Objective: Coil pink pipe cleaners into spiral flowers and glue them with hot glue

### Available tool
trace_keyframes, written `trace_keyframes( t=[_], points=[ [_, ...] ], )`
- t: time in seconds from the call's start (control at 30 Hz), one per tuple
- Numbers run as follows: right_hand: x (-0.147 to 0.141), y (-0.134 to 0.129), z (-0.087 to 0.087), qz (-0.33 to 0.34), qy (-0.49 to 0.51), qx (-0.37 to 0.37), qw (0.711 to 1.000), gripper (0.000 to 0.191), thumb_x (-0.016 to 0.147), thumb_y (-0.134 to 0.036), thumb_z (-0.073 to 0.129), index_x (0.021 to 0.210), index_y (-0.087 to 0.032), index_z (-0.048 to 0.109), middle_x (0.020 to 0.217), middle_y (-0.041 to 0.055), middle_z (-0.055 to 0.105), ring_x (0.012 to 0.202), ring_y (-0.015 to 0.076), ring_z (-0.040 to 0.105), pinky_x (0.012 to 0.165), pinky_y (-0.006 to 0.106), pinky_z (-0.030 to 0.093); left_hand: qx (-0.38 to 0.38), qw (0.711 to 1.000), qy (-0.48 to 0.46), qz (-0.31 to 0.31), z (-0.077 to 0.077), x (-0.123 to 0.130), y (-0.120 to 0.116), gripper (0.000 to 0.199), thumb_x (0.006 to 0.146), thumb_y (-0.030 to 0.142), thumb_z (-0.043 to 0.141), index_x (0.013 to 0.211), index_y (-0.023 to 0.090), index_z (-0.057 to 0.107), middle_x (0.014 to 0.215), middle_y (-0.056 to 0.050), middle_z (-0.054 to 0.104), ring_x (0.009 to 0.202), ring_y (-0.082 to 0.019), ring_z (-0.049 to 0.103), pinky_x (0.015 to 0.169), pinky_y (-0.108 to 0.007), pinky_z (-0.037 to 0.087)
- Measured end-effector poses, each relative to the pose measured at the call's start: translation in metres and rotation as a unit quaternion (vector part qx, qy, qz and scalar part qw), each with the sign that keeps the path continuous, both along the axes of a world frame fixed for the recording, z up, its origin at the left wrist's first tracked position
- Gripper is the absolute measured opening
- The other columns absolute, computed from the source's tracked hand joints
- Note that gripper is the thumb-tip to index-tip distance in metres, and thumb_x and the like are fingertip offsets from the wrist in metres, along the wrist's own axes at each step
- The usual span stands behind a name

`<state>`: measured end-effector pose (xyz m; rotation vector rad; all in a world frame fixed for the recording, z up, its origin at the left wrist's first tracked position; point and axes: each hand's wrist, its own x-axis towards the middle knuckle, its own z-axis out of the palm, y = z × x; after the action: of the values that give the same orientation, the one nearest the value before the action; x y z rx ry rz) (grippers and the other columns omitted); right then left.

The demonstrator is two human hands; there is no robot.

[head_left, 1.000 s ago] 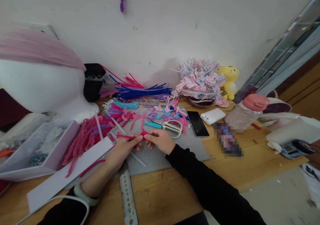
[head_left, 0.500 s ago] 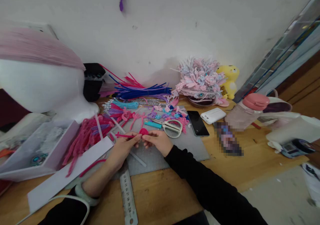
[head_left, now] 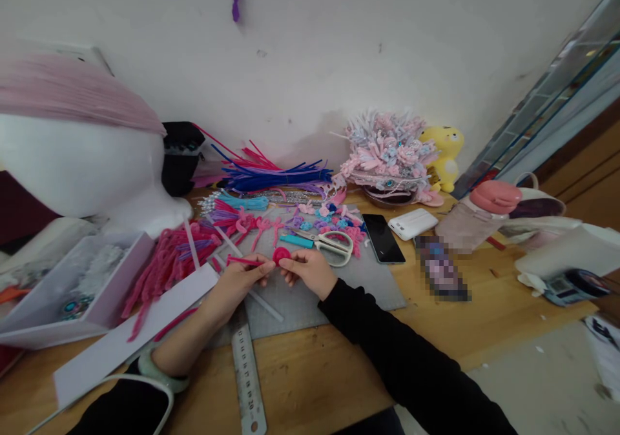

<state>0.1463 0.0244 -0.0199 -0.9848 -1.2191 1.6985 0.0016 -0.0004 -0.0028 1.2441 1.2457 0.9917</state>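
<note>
A fuzzy pink coil sits above the gray mat, pinched by the fingertips of both the left grip and right grip. White-handled scissors and a turquoise piece crowd just beyond; a translucent stick slants nearer. Farther right lies a black phone; a ruler reaches over the wooden tabletop.

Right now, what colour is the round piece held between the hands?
The round piece is deep pink; it shows best in the head view.

Pink coil partly hidden, white form cut off left
</note>
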Motion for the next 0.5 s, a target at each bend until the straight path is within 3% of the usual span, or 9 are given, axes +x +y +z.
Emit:
trace_keyframes(
  t=[0.3, 0.5],
  points=[
    [0.004, -0.002, 0.008, 0.044, -0.015, 0.015, 0.999, 0.032, 0.053, -0.04, 0.067, 0.052, -0.012, 0.051, 0.047, -0.0027, 0.056, 0.036, 0.0058, 0.048, 0.037, 0.019, 0.039, 0.004, 1.0, -0.006, 0.018, -0.001, -0.002, 0.002, 0.02, 0.061, 0.036, 0.06, 0.056, 0.016, 0.056, 0.051, 0.005, 0.048, 0.05, -0.009, 0.042, 0.051, -0.02, 0.032],
    [0.008, 0.0, 0.008, 0.086, -0.025, 0.017, 0.996, 0.03, 0.055, -0.038, 0.067, 0.053, -0.012, 0.052, 0.046, -0.0026, 0.055, 0.036, 0.0058, 0.047, 0.037, 0.019, 0.038, -0.002, 0.999, 0.034, -0.019, 0.001, -0.01, 0.006, 0.019, 0.059, 0.033, 0.062, 0.049, 0.017, 0.055, 0.047, 0.005, 0.049, 0.048, -0.009, 0.044, 0.052, -0.02, 0.034]
  ],
)
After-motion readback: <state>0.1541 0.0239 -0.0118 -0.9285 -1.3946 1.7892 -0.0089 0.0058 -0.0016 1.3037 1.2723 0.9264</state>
